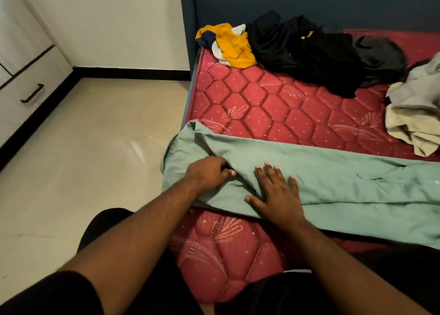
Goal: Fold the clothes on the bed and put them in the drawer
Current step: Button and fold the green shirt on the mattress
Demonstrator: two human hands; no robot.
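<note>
A long green garment (333, 183) lies stretched across the red quilted mattress (273, 105), its left end hanging a little over the bed's edge. My left hand (209, 171) pinches a fold of the green cloth near that end. My right hand (276, 190) lies flat on the cloth with fingers spread, pressing it down. At the head of the bed lie a yellow, white and navy garment (231, 45), a heap of black clothes (309, 50) and a grey piece (381, 55). A crumpled grey and cream heap (414, 109) sits at the right.
A white drawer unit (26, 86) with a dark handle (33, 93) stands at the left wall, shut. Beige tiled floor (95, 148) lies between it and the bed. A dark blue headboard (309, 2) backs the mattress.
</note>
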